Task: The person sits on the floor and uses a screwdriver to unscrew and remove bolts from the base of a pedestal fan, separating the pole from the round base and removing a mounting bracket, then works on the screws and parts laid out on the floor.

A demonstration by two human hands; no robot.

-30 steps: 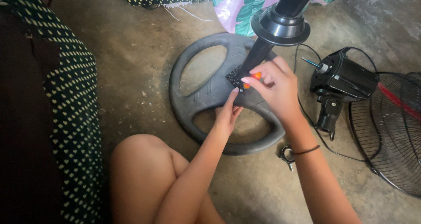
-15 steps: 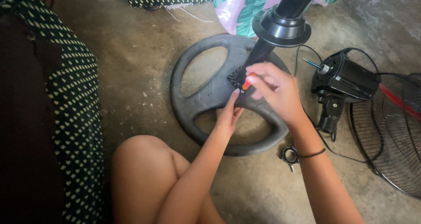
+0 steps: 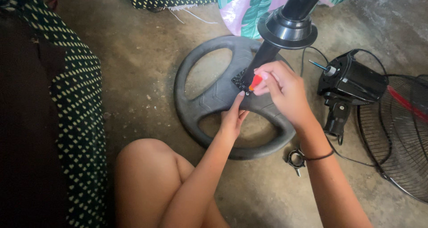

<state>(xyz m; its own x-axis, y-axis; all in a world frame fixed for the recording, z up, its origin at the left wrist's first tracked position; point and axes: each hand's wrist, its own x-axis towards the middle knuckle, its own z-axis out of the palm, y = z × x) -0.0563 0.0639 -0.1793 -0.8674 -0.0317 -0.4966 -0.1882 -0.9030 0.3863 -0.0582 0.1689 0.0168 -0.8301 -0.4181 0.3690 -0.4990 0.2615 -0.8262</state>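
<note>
The screwdriver (image 3: 255, 81), its orange handle just showing, sits in the right hand (image 3: 283, 94), whose fingers are closed around it, at the foot of the black pole (image 3: 263, 58) where it meets the round fan base (image 3: 200, 107) on the concrete floor (image 3: 133, 76). The left hand (image 3: 232, 118) rests on the base, one fingertip steadying the joint. Driving well likely calls for keeping the tool straight on the screw and the base pinned. The fan motor (image 3: 352, 80) lies nearby.

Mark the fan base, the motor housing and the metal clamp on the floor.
fan base (image 3: 198, 116), head view, left side of its round grey rim
motor housing (image 3: 356, 83), head view, top of the black casing
metal clamp (image 3: 295, 158), head view, its ring
</note>
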